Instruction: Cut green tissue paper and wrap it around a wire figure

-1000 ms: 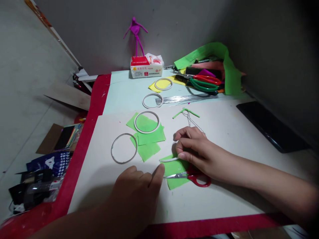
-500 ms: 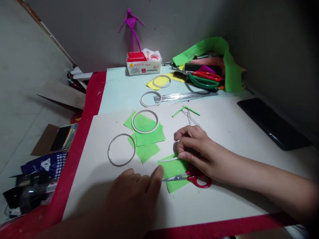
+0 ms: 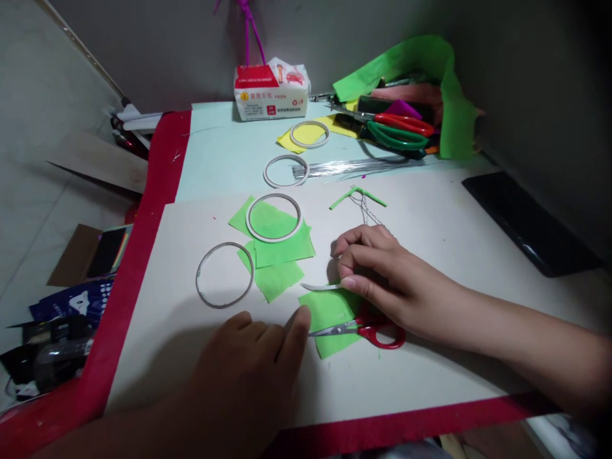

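Note:
My right hand point(image 3: 368, 261) has its fingers curled in a pinch around a thin white strip point(image 3: 320, 287), whose free end curves out to the left. Beneath the strip lies a piece of green crepe paper point(image 3: 332, 312). A pair of scissors with red handles point(image 3: 382, 335) rests across this paper, blades toward the left, partly under my right hand. My left hand point(image 3: 253, 363), dark in shadow, is closed, with its foremost fingertip at the paper's left edge near the scissors' tip. Whatever its curled fingers hold is hidden. Past my right hand lies a twisted-wire figure point(image 3: 364, 207) with green-wrapped arms.
Rolls of tape point(image 3: 274, 239) lie on and around more green paper point(image 3: 282, 280). Farther back are a bundle of wires point(image 3: 344, 167), green-handled pliers point(image 3: 396, 137) and a tissue pack point(image 3: 272, 95) below a purple figure point(image 3: 247, 29). A black phone-like slab point(image 3: 530, 223) lies right.
The white strip's free end has risen off the green paper and now bends upward at its tip. The view has tilted down, so the table things sit higher in the picture.

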Motion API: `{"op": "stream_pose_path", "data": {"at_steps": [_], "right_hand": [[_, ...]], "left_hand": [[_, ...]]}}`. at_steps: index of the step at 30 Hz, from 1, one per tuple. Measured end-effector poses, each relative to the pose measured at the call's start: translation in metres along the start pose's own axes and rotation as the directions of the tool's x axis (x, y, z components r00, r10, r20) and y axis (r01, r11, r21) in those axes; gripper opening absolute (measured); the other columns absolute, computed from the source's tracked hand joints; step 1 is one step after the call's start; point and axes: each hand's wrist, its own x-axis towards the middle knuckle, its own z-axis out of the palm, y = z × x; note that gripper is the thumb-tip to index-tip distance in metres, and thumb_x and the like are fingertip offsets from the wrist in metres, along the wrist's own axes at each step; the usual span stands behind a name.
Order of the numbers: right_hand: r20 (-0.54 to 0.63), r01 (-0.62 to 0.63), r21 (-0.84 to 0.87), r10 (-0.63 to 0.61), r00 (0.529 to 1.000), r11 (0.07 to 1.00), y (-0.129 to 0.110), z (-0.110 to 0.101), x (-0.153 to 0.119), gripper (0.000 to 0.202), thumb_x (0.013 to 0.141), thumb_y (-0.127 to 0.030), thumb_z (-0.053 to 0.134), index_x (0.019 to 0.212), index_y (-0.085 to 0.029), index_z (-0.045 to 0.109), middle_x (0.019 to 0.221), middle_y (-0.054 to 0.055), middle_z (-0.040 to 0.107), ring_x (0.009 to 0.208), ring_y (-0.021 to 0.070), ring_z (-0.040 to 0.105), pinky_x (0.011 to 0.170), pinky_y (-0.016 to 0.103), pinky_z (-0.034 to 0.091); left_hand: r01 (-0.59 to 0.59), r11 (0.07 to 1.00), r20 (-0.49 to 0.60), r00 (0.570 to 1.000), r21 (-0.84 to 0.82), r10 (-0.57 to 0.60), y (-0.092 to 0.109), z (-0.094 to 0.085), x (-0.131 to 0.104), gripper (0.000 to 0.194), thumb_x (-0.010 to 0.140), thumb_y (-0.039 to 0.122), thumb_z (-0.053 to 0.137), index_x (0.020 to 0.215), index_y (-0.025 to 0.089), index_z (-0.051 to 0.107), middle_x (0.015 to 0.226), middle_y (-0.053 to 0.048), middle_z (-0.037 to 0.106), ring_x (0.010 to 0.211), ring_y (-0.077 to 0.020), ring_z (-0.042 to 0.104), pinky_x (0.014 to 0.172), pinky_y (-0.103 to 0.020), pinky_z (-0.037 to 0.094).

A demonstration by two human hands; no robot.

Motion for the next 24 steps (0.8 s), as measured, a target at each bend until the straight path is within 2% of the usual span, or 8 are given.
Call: {"op": "stream_pose_path", "data": {"at_steps": [6, 16, 24], "right_hand": [[0.119, -0.029, 0.055, 0.022, 0.993, 0.998, -0.0025, -0.0041, 0.0002, 0.014, 0.09, -0.022, 0.05, 0.077, -0.022, 0.055, 0.11, 0.006, 0.052, 0.115, 0.0252, 0.042, 0.1, 0.048, 0.031], [0.049, -0.018, -0.076, 0.022, 0.999, 0.997, 0.0006, 0.0042, 0.0012, 0.012, 0.09, -0.023, 0.049, 0.08, -0.021, 0.056, 0.111, 0.006, 0.051, 0.108, 0.0246, 0.043, 0.094, 0.046, 0.033], [0.033, 0.001, -0.095, 0.002, 0.999, 0.995, 0.0008, 0.0041, 0.0018, 0.011, 0.089, -0.023, 0.049, 0.08, -0.021, 0.055, 0.109, 0.007, 0.051, 0.104, 0.0239, 0.044, 0.091, 0.043, 0.035]], "left_hand": [[-0.016, 1.0, 0.007, 1.0, 0.003, 0.016, 0.0001, 0.0014, -0.0004, 0.043, 0.074, 0.005, 0.044, 0.117, 0.005, 0.047, 0.059, 0.002, 0.064, 0.047, -0.0182, 0.06, 0.052, -0.036, 0.042], [-0.048, 0.998, 0.046, 0.998, 0.028, 0.046, 0.0002, 0.0008, -0.0007, 0.044, 0.075, 0.003, 0.043, 0.119, 0.003, 0.045, 0.061, 0.001, 0.064, 0.049, -0.0186, 0.061, 0.053, -0.036, 0.042], [-0.046, 0.998, 0.051, 0.998, 0.053, 0.043, -0.0012, -0.0008, -0.0005, 0.045, 0.076, 0.003, 0.044, 0.12, 0.003, 0.045, 0.06, 0.001, 0.063, 0.048, -0.0185, 0.06, 0.053, -0.037, 0.043]]}}
